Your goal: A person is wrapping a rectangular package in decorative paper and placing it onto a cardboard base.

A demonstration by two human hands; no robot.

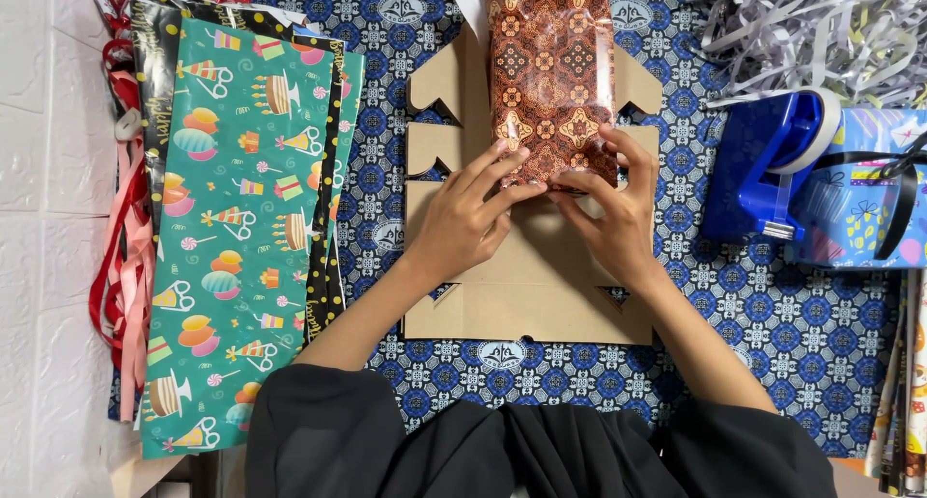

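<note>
Both hands meet at the near end of the package wrapped in glossy batik-patterned film [550,73]. I see my left hand [468,218] with the fingers stretched forward and pressed flat on the lower left corner of the wrap, and my right hand [618,213] pinching the lower edge of the film between thumb and fingertips. The package lies along the middle of a flat die-cut cardboard box blank [526,300], and its far end reaches past the top of the view.

I judge that the step in hand is closing or folding the near end of the wrap, while the blank under it is not yet folded up. The next move calls, I think, for holding the film tight at both corners so the fold stays sharp, because such smooth film can slip or spring back.

The film is shiny and a little wrinkled, in brown, orange and cream. The cardboard is matt brown, with notched flaps at its sides. Under everything lies a blue patterned tablecloth [801,324]. At my left are sheets of teal birthday wrapping paper [237,228] and pink and red ribbons [121,266]. At my right stands a blue tape dispenser [772,165], touching a blue gift box with a black ribbon [864,204], and grey shredded paper [821,35] is behind them.
</note>
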